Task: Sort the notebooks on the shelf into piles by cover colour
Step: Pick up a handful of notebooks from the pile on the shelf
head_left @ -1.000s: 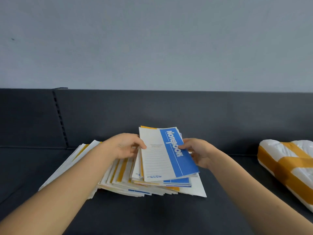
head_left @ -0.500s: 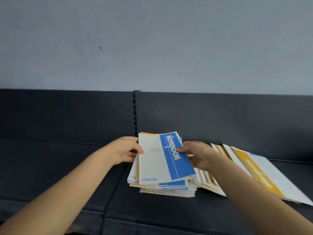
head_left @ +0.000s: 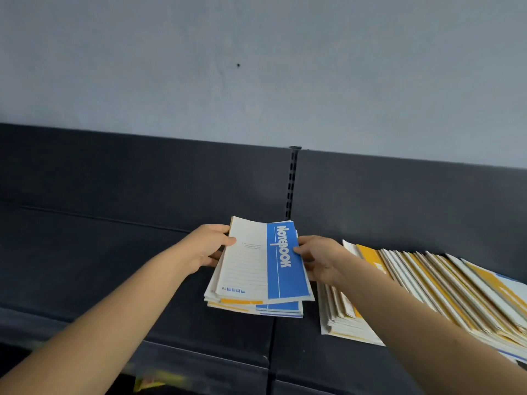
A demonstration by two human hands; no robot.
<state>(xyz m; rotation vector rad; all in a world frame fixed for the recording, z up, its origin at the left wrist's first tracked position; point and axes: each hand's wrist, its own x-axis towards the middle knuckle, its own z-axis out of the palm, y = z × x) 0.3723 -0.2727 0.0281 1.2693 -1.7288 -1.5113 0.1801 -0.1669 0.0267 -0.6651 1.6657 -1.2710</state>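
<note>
Both hands hold a small stack of notebooks just above the dark shelf. Its top cover is white with a blue band reading "Notebook"; blue and yellow edges show beneath. My left hand grips the stack's left edge, thumb on top. On the stack's right edge sits my right hand, its thumb on the blue band. To the right, a fanned row of notebooks with yellow and white covers lies slanted on the shelf, partly hidden by my right forearm.
A dark back panel with a slotted upright rises behind the shelf, below a grey wall. A seam splits the shelf boards under the held stack. Something yellow shows blurred below the shelf's front edge.
Both hands have carried the stack leftwards, away from the fanned row, which now lies fully to its right. The view has swung left; the white and yellow bag is out of sight.
</note>
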